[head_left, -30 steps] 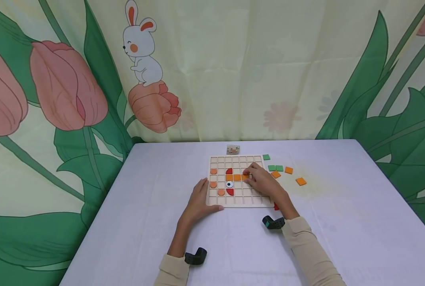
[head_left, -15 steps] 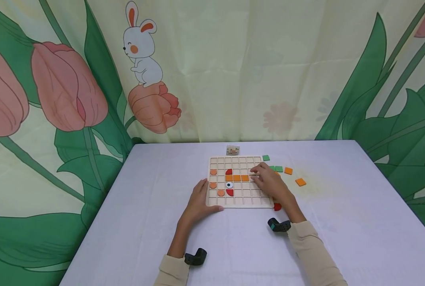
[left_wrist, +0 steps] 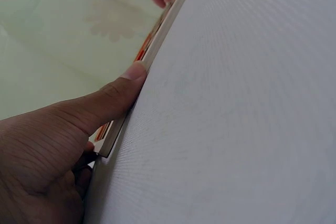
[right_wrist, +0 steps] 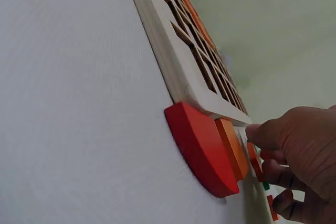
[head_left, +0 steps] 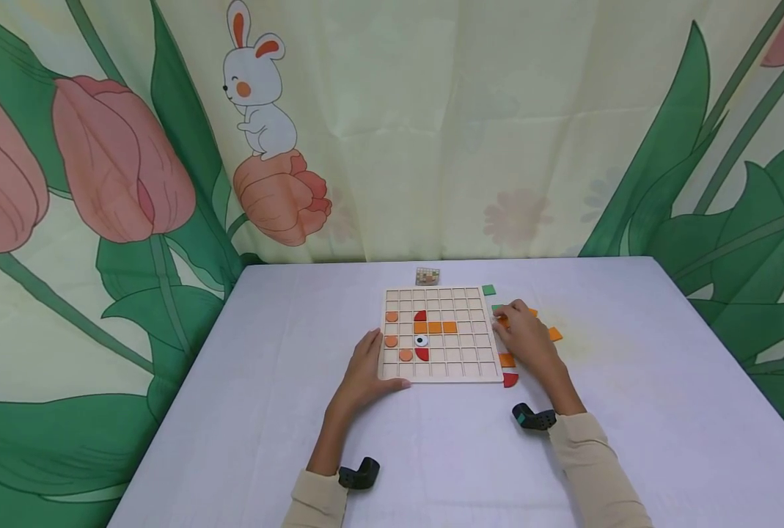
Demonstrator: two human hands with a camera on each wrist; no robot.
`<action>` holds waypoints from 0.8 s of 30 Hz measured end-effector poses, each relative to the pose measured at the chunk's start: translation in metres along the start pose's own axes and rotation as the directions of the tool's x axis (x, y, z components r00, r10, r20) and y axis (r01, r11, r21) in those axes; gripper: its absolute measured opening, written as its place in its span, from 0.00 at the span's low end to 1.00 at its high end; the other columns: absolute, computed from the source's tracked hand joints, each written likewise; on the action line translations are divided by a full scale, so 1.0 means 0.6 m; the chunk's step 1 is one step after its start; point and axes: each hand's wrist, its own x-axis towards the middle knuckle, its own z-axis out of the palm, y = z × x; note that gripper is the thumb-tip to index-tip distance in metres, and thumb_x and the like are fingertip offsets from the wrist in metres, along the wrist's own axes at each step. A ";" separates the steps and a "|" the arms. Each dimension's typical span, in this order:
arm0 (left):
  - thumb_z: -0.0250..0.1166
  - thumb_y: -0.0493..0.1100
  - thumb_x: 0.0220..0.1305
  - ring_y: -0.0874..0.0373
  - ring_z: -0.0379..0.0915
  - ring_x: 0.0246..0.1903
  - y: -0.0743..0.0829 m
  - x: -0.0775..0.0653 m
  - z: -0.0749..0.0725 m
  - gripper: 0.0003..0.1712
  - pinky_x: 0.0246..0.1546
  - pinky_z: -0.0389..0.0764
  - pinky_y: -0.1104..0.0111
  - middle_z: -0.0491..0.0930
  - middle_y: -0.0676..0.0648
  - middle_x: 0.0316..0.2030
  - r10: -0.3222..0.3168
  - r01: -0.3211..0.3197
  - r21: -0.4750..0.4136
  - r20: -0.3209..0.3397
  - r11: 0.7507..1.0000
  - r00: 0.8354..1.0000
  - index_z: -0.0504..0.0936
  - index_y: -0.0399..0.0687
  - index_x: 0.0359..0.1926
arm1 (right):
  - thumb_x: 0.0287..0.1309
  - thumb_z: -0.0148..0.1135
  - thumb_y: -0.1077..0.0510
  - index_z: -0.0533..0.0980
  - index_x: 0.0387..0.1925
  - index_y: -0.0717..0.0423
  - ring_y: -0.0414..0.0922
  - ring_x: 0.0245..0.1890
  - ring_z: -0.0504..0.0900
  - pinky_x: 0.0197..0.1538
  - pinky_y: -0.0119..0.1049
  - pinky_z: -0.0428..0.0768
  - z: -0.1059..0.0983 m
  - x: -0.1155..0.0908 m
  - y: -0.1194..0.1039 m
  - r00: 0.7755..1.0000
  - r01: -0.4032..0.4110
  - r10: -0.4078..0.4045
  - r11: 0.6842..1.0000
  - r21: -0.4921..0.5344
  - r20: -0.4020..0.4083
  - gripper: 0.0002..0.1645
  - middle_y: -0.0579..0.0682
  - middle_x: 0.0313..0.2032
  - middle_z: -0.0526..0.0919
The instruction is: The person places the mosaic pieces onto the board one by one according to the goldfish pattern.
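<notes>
A pale wooden grid board [head_left: 467,370] lies on the table. Its cells hold a row of orange square tiles [head_left: 435,328], red quarter-round pieces [head_left: 422,354], peach discs [head_left: 405,355] and an eye disc [head_left: 421,340]. My left hand [head_left: 363,370] rests at the board's near-left corner, its thumb along the front edge and its fingers beside the left edge. Just right of the board, my right hand [head_left: 526,337] is over loose tiles, thumb and forefinger apart around an orange tile [right_wrist: 254,161]. The hand partly hides that tile.
Loose green tiles [head_left: 489,290] and orange tiles [head_left: 555,334] lie right of the board. An orange tile [head_left: 507,360] and a red quarter-round piece [head_left: 510,380] sit by its near-right edge. A small patterned block [head_left: 427,276] stands behind it. A printed curtain [head_left: 392,147] hangs behind the table.
My right hand has left the third orange tile in the row and moved right, off the board, to the loose tiles. My left hand has stayed at the corner.
</notes>
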 end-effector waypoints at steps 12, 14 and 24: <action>0.84 0.54 0.50 0.40 0.51 0.81 0.000 -0.002 0.002 0.70 0.80 0.63 0.43 0.55 0.39 0.82 0.000 0.000 0.008 0.005 1.000 1.000 0.53 0.40 0.84 | 0.71 0.67 0.61 0.83 0.54 0.64 0.58 0.47 0.80 0.53 0.54 0.87 -0.003 -0.005 0.011 1.000 -0.009 0.009 1.000 0.016 -0.022 0.14 0.66 0.52 0.78; 0.84 0.54 0.50 0.40 0.51 0.81 0.001 -0.003 0.001 0.70 0.80 0.63 0.43 0.56 0.38 0.82 0.005 -0.005 0.005 0.003 1.000 1.000 0.53 0.39 0.84 | 0.71 0.67 0.62 0.83 0.54 0.64 0.59 0.49 0.80 0.56 0.56 0.87 -0.004 -0.005 0.012 1.000 -0.007 0.008 0.999 0.031 -0.013 0.14 0.66 0.52 0.79; 0.84 0.54 0.50 0.40 0.52 0.81 0.001 -0.001 0.000 0.70 0.79 0.64 0.43 0.56 0.38 0.82 0.004 -0.004 0.018 -0.002 1.000 1.000 0.53 0.39 0.84 | 0.71 0.68 0.59 0.79 0.60 0.72 0.57 0.46 0.79 0.54 0.53 0.86 -0.011 -0.007 0.010 0.997 -0.075 0.074 0.996 0.043 0.025 0.24 0.68 0.55 0.78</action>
